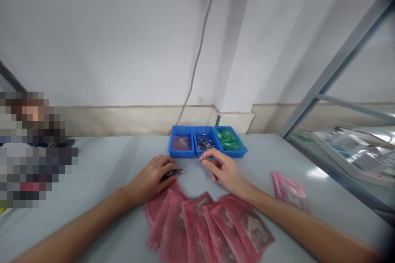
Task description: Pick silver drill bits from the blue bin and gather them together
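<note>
My left hand rests on the table, its fingers curled over several small dark metal pieces whose tips stick out to the right. Thumb and index finger of my right hand pinch a small shiny metal piece just in front of the middle blue bin. Loose metal pieces lie in that bin. Below both hands, several pink translucent bags overlap in a fan; the upper left bags reach under my left hand.
The left blue bin holds a pink packet, the right blue bin green packets. Another pink bag lies right of my forearm. A metal frame stands at right; a person is at far left.
</note>
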{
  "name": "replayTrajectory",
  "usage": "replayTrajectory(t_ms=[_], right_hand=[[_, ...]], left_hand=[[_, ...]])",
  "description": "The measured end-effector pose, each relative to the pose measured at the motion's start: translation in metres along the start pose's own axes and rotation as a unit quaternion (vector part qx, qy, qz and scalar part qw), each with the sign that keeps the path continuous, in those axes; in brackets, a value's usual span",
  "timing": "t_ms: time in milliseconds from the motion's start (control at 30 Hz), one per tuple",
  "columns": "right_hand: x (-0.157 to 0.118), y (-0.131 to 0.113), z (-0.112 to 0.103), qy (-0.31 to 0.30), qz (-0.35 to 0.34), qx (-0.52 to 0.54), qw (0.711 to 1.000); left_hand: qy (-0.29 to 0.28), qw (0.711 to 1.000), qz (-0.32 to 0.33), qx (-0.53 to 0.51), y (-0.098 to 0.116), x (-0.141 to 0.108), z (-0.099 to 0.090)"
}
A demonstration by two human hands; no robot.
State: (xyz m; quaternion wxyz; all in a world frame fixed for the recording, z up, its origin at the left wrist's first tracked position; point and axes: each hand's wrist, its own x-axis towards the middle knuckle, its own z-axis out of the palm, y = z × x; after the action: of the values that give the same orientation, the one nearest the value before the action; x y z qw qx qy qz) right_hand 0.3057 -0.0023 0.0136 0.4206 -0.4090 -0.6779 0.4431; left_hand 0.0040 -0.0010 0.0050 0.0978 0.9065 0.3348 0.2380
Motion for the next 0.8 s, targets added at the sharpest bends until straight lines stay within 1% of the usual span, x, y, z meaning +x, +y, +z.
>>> replayTrajectory(t_ms=[67,133,167,233,333,433,533,633,733,800], right_hand=[[-0.001,0.0,0.0,0.017,-0.013,-0.042,0.999],[-0.001,-0.001,0.0,0.026,-0.008,-0.044,0.999],[-0.001,-0.002,0.0,0.026,0.004,-0.026,0.999],[0.001,-0.004,0.002,0.027,0.047,0.045,0.998],[0.002,-0.009,0.003,0.04,0.118,0.172,0.977],[0.002,-0.013,0.002,0.057,0.14,0.21,0.966],[0.001,-0.015,0.0,0.087,0.134,0.228,0.96],[0.001,-0.016,-0.001,0.11,0.106,0.22,0.963],[0.001,-0.015,-0.002,0.095,0.067,0.163,0.98],[0.0,-0.013,-0.002,0.08,0.037,0.097,0.991]], left_hand=[[-0.001,1.0,-0.003,0.0,0.0,0.0,0.0],[-0.001,1.0,-0.006,0.0,0.0,0.0,0.0],[-0.001,1.0,-0.008,0.001,-0.001,-0.001,0.0],[-0.005,1.0,-0.009,0.002,-0.001,-0.001,0.0],[-0.015,1.0,-0.01,0.002,0.001,0.0,-0.001],[-0.014,1.0,-0.011,0.003,0.002,0.0,-0.002],[-0.01,1.0,-0.01,0.006,0.001,0.001,-0.002],[-0.006,1.0,-0.005,0.008,0.0,0.0,-0.001],[-0.002,1.0,-0.001,0.004,0.0,0.0,-0.001],[-0.002,1.0,0.0,0.004,0.001,0.0,-0.002]])
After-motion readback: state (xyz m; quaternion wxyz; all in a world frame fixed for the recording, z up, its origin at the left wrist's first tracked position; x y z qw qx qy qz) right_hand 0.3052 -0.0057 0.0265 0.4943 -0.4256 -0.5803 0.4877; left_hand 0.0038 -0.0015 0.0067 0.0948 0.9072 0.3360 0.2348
